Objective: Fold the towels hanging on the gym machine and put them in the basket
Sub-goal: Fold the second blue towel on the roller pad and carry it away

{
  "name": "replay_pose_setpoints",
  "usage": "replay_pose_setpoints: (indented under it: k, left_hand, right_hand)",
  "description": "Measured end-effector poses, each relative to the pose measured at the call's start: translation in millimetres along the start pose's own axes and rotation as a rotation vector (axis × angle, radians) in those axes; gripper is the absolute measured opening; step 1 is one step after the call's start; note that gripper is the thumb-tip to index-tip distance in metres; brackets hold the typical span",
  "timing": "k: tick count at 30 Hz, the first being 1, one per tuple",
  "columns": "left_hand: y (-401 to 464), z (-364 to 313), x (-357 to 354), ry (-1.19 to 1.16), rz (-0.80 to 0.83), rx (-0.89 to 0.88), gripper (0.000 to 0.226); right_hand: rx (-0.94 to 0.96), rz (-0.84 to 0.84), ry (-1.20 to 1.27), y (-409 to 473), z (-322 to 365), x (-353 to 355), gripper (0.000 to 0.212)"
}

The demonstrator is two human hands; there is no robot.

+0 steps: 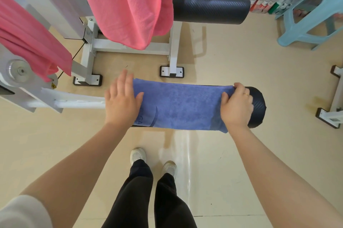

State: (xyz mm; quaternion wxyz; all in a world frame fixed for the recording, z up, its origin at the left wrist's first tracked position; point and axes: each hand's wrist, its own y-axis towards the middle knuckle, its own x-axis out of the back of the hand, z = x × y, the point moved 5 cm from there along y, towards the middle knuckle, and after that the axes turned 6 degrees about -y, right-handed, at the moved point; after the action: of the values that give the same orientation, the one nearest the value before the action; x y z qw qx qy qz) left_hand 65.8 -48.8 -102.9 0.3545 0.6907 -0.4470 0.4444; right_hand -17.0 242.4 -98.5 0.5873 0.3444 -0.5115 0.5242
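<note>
Across the black padded roller [257, 106] of the gym machine [55, 5], a blue towel [178, 106] is laid flat, folded to a long band that covers most of the roller's length; only the roller's right end is left bare. Left hand [121, 100] is placed at the towel's left edge, fingers straight and spread, thumb resting on the blue cloth, nothing gripped. Right hand [236, 104] is set on the towel's right end, fingers curled over the far edge of the cloth, thumb pressed on the top face; a ring is seen on one finger. Two pink towels are seen hanging on the machine: one [128, 3] draped beside the black seat pad [209, 3] at upper centre, one [31, 42] over the arm at far left. White frame feet are bolted onto the tan floor [232, 60]. A light-blue plastic stool [311, 21] is noted at upper right. No basket is in view
</note>
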Motion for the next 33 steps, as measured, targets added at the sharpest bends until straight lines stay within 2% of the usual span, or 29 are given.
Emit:
replay_pose_setpoints:
  k: [2, 4, 6, 7, 10, 14, 17, 20, 22, 25, 27, 30, 33]
  left_hand:
    - [-4.1, -27.3, -5.1, 0.068, -0.057, -0.309, 0.054]
    - [-9.5, -45.9, -23.2, 0.103, 0.043, -0.493, 0.059]
    - [-14.1, -47.1, -41.1, 0.149, 0.168, -0.54, 0.065]
    - [-15.7, -42.1, -47.4, 0.174, 0.218, -0.534, 0.069]
    - [-19.8, -24.5, -53.7, 0.218, 0.273, -0.521, 0.087]
    - [-24.0, -9.9, -47.8, 0.239, 0.283, -0.47, 0.109]
    - [-29.6, 5.0, -44.4, 0.295, 0.272, -0.386, 0.117]
    - [-33.5, 9.3, -39.7, 0.338, 0.301, -0.347, 0.131]
    - [-36.3, 5.4, -35.5, 0.309, 0.323, -0.292, 0.135]
    - [-39.0, -16.9, -27.1, 0.208, 0.279, -0.249, 0.105]
    - [-37.4, -43.9, -28.3, 0.18, 0.228, -0.353, 0.083]
    - [-29.3, -84.1, -40.0, 0.147, 0.211, -0.505, 0.067]
    - [-24.3, -106.3, -52.1, 0.145, 0.255, -0.556, 0.062]
  right_hand:
    - [0.271, -0.115, 0.006, -22.4, 30.6, -3.5, 0.049]
    - [0.53, 0.037, 0.047, -51.6, 67.0, -21.1, 0.056]
    - [0.691, 0.243, -0.059, -75.4, 89.4, -47.4, 0.06]
    - [0.721, 0.295, -0.132, -81.4, 91.4, -58.7, 0.062]
    - [0.743, 0.253, -0.289, -79.9, 74.5, -70.8, 0.068]
    - [0.549, 0.274, -0.395, -52.4, 16.3, -60.3, 0.068]
    - [0.409, 0.303, -0.436, -36.8, -24.7, -44.5, 0.072]
    - [0.249, 0.356, -0.374, -29.0, -44.1, -35.2, 0.068]
    - [0.227, 0.367, -0.29, -29.3, -40.8, -28.5, 0.065]
    - [0.209, 0.223, -0.051, -28.0, -31.1, -9.9, 0.053]
    - [0.081, 0.085, 0.133, -26.3, -33.9, -1.5, 0.036]
    - [-0.185, 0.114, 0.361, -25.6, -41.9, -13.0, 0.026]
    - [-0.26, 0.123, 0.448, -27.0, -45.5, -22.5, 0.025]
